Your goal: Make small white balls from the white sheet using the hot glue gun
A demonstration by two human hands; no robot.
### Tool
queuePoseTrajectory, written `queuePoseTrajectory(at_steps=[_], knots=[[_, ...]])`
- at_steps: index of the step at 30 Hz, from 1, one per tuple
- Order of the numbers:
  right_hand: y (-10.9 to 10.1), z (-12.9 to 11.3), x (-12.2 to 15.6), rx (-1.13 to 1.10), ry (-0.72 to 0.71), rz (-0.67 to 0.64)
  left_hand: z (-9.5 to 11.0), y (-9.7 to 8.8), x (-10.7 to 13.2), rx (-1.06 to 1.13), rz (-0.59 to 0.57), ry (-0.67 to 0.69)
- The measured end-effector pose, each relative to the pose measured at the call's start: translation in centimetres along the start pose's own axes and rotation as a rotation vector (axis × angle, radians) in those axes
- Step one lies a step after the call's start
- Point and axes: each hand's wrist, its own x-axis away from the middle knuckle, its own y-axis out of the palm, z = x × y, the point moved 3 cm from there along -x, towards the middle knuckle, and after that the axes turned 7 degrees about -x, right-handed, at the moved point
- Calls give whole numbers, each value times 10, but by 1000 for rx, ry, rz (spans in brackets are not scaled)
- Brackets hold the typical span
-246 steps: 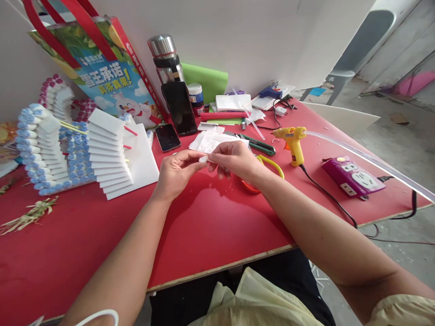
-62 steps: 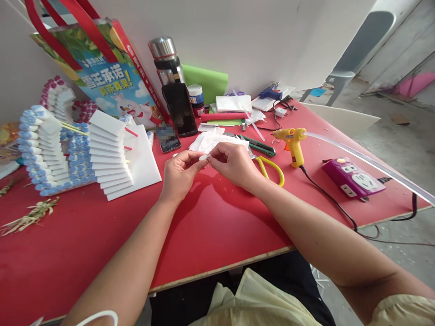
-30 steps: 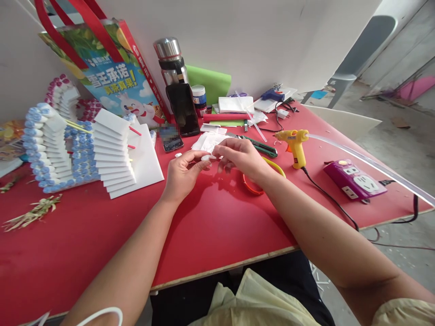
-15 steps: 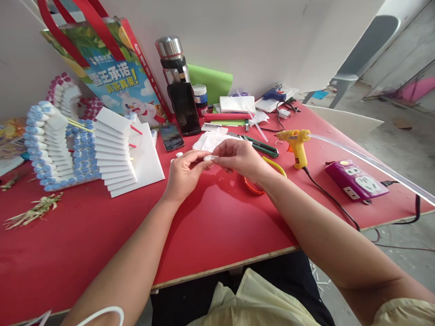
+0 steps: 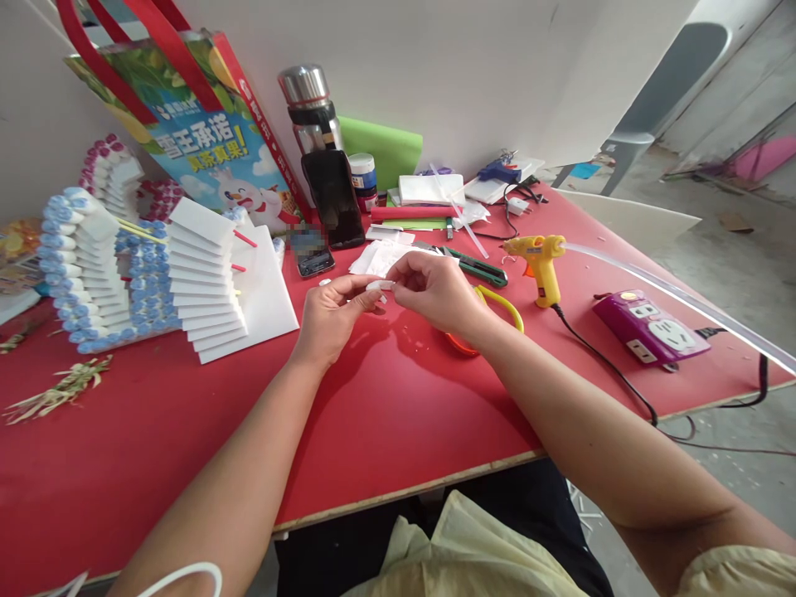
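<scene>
Above the red table point(image 5: 398, 398), a small white piece point(image 5: 380, 285) is pinched between my two hands; it is too small to tell its kind. My left hand point(image 5: 332, 315) grips its left side between thumb and fingers. At its right end, the fingertips of my right hand point(image 5: 432, 290) close on it. Beyond the hands lies crumpled white tissue point(image 5: 371, 258). Scissors with orange and yellow handles point(image 5: 507, 307) lie partly hidden beneath my right wrist. A green utility knife point(image 5: 480, 269) rests just behind that hand.
A yellow glue gun point(image 5: 540, 264) and purple power strip point(image 5: 652, 327) stand right, with cords trailing. To the left are a stepped white foam model point(image 5: 208, 282) and a blue-and-white one point(image 5: 78, 274). A phone point(image 5: 336, 203) leans on a steel bottle point(image 5: 304, 87) beside a bag point(image 5: 211, 141).
The white piece has turned slightly between my fingertips and shows more of its length. Both hands stay nearly in place; the whole view has shifted a little.
</scene>
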Motion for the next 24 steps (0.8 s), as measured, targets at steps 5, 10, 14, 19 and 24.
queuePoseTrajectory(at_steps=[5,10,14,19,24], knots=[[-2,11,-5,-94,51,-34,-4,1,-1,112,-18,-70],[-8,5,-5,-83,-111,-34,-5,-1,-4,273,-3,-161],[-8,-6,-1,64,-357,-131,-3,0,-3,331,-56,-239],[-4,-7,1,224,-446,-152,-1,0,-1,352,-102,-268],[-5,-4,0,231,-433,-108,-2,1,-1,353,-117,-291]])
